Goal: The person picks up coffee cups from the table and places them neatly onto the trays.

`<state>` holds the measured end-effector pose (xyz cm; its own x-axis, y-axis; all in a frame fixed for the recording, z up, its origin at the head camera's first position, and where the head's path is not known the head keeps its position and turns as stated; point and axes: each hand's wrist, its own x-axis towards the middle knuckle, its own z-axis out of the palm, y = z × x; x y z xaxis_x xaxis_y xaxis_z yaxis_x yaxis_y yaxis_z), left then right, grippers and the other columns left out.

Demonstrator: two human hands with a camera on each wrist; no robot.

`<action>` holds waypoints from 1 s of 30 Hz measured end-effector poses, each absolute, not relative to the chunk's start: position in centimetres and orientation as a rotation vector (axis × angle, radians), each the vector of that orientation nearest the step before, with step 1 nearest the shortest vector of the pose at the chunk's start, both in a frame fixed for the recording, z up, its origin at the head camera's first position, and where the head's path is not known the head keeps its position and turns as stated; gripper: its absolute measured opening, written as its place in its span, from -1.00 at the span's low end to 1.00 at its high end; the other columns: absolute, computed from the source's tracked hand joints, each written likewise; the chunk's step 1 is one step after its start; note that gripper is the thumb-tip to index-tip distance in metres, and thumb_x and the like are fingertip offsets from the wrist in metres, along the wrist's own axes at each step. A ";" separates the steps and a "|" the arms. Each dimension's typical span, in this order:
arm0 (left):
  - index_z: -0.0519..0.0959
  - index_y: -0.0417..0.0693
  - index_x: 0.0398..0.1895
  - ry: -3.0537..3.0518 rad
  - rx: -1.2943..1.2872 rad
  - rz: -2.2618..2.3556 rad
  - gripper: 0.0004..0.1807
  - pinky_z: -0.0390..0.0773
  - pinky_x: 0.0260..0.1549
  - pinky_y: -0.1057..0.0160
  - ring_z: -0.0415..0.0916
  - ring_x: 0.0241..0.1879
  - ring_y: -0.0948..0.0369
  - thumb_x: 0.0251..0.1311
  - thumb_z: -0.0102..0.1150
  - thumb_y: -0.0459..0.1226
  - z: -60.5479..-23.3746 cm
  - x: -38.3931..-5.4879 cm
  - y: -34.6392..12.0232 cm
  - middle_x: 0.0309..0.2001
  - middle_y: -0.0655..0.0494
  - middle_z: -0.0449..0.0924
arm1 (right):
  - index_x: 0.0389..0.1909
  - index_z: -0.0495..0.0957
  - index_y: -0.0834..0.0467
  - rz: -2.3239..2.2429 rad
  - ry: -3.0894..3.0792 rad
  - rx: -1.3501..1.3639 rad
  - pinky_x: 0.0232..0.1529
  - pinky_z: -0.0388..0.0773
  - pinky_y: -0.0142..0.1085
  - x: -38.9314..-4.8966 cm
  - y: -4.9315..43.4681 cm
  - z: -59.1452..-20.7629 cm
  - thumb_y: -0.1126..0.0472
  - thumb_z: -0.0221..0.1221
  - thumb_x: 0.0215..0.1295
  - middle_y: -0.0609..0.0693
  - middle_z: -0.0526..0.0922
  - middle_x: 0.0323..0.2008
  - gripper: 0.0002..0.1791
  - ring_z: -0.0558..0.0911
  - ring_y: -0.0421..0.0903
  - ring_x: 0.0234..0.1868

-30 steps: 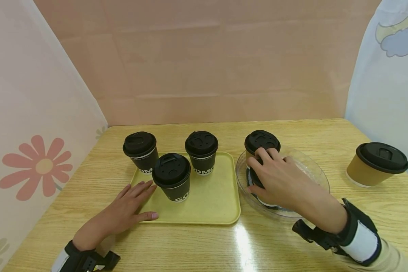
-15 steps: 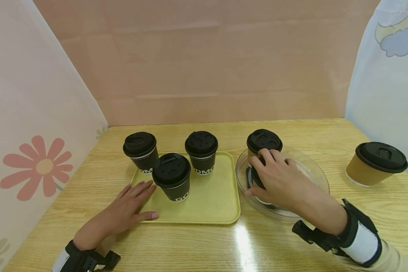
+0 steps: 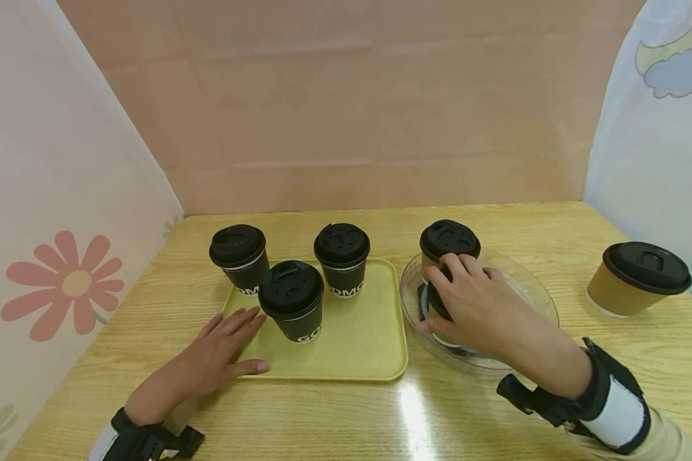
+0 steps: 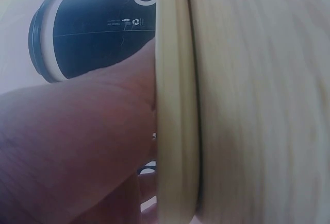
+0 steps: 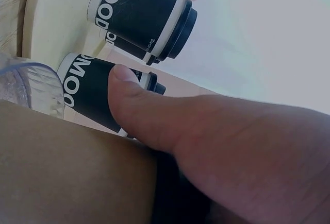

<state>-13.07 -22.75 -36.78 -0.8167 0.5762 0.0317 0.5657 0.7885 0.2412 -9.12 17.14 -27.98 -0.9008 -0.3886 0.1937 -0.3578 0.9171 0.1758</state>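
Note:
My right hand (image 3: 484, 304) grips a brown paper cup (image 5: 67, 167) with a black lid, standing in a clear plastic dish (image 3: 544, 291). Most of this cup is hidden by the hand in the head view. Just behind it in the dish stands another black-lidded brown cup (image 3: 450, 239). My left hand (image 3: 216, 358) rests with straight fingers on the left side of a yellow tray (image 3: 357, 358). Close to its fingertips is a black paper cup (image 3: 291, 301). Two more black cups are farther back, one at the left (image 3: 239, 256) and one in the middle (image 3: 343, 259).
A wide brown cup (image 3: 637, 278) with a black lid stands on the wooden table (image 3: 323, 419) at the far right. A pinkish backdrop (image 3: 346, 115) rises behind the table, with pale patterned sheets at both sides.
The brown cup at the back of the dish has shifted slightly to the right. My right hand keeps its grip with only small movement, and the left hand stays still.

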 end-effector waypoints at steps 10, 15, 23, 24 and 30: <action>0.31 -0.14 0.41 2.926 0.920 0.393 -0.11 0.11 0.30 -0.38 0.19 0.40 -0.22 0.16 0.11 0.26 -36.8 -13.1 -22.7 0.42 -0.15 0.26 | 0.19 0.44 0.11 -0.205 -2.886 0.582 -0.11 0.54 0.12 -8.9 17.3 -27.6 -0.41 0.23 0.06 0.12 0.47 0.03 -0.16 0.47 0.16 0.08; 0.31 -0.13 0.41 2.919 0.896 0.404 -0.10 0.08 0.31 -0.38 0.18 0.41 -0.22 0.16 0.10 0.27 -37.0 -13.1 -22.7 0.43 -0.15 0.25 | 0.20 0.45 0.09 -0.137 -2.889 0.594 -0.04 0.51 0.17 -8.8 17.7 -26.9 -0.39 0.16 0.16 0.13 0.47 0.08 -0.23 0.47 0.18 0.14; 0.31 -0.13 0.41 2.925 0.905 0.395 -0.11 0.11 0.29 -0.39 0.19 0.40 -0.22 0.16 0.12 0.26 -36.8 -13.0 -22.7 0.42 -0.16 0.26 | 0.29 0.40 0.16 -0.037 -2.895 0.572 0.02 0.47 0.26 -9.1 18.9 -25.2 -0.35 0.06 0.28 0.18 0.47 0.19 -0.22 0.48 0.29 0.18; 0.31 -0.13 0.41 2.927 0.912 0.390 -0.11 0.12 0.28 -0.40 0.19 0.40 -0.23 0.15 0.13 0.26 -36.8 -13.1 -22.7 0.42 -0.16 0.26 | 0.30 0.39 0.16 -0.031 -2.901 0.567 0.03 0.46 0.27 -9.2 19.1 -25.1 -0.34 0.07 0.28 0.18 0.46 0.21 -0.22 0.47 0.30 0.19; 0.32 -0.13 0.40 2.932 0.927 0.389 -0.11 0.13 0.27 -0.40 0.21 0.38 -0.24 0.15 0.14 0.25 -36.8 -13.1 -22.7 0.41 -0.16 0.27 | 0.35 0.33 0.15 0.016 -2.942 0.512 0.06 0.41 0.33 -9.6 20.3 -24.5 -0.30 0.08 0.31 0.24 0.40 0.29 -0.22 0.43 0.36 0.24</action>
